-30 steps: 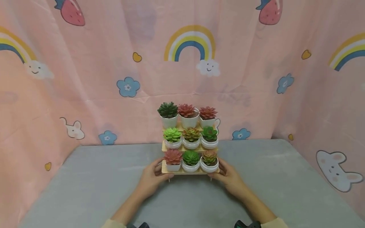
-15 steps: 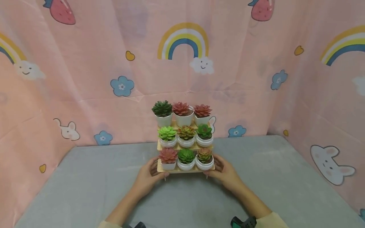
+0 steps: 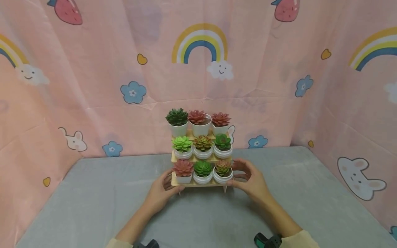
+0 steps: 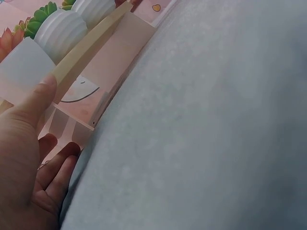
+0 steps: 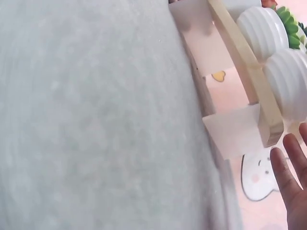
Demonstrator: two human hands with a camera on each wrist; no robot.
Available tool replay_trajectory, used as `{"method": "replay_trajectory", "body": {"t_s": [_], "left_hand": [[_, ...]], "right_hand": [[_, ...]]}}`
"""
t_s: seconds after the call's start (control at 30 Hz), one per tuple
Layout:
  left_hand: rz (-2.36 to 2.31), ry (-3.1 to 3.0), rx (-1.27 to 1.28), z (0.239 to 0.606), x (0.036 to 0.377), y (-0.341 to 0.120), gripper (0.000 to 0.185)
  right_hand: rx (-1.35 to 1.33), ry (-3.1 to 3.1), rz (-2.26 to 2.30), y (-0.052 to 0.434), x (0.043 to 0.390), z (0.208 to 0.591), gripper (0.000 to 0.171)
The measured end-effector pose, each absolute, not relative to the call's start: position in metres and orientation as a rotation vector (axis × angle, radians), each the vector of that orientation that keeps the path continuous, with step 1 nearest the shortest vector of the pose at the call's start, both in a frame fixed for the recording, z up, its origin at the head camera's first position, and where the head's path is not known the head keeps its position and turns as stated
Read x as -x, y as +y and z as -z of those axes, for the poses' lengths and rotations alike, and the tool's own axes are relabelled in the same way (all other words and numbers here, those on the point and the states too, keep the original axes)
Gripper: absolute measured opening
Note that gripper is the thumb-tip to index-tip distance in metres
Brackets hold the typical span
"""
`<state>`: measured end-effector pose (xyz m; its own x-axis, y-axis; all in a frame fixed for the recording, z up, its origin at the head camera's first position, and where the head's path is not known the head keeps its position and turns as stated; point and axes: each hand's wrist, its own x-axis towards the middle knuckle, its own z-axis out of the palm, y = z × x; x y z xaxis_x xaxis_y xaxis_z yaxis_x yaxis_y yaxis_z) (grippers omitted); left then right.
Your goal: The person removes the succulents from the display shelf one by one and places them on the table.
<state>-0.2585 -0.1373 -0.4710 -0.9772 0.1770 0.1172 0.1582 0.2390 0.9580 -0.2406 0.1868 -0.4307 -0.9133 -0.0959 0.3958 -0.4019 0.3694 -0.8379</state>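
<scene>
Steadying the wooden stand (image 3: 201, 183) at its lowest tier: the left hand (image 3: 161, 191) grips the left end, thumb on the front edge and fingers curled beneath — the left wrist view confirms the thumb (image 4: 33, 103) pressed on the board. The right hand (image 3: 249, 181) hovers just off the right end, fingers loosely spread, holding nothing. The stand sits mid-table (image 3: 93, 206), near the curtain (image 3: 93, 86), carrying nine potted succulents (image 3: 202, 169). Judged step: positioning the stand; any next move calls for level handling so pots don't slide. The right wrist view shows the stand's leg (image 5: 235, 129) meeting the table — hidden from the head camera.
</scene>
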Motion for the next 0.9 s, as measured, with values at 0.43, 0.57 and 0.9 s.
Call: {"method": "replay_trajectory", "body": {"t_s": [0.43, 0.57, 0.9], "left_hand": [[-2.015, 2.403, -0.344, 0.47, 0.257, -0.139, 0.071], [-2.059, 2.352, -0.333, 0.468, 0.257, -0.141, 0.066], [-2.102, 2.312, -0.325, 0.465, 0.254, -0.148, 0.039]], "right_hand": [[-0.484, -2.427, -1.388, 0.175, 0.234, 0.42, 0.078], [-0.52, -2.398, -1.369, 0.173, 0.233, 0.42, 0.069], [-0.633, -2.334, -1.208, 0.168, 0.234, 0.423, 0.057]]}}
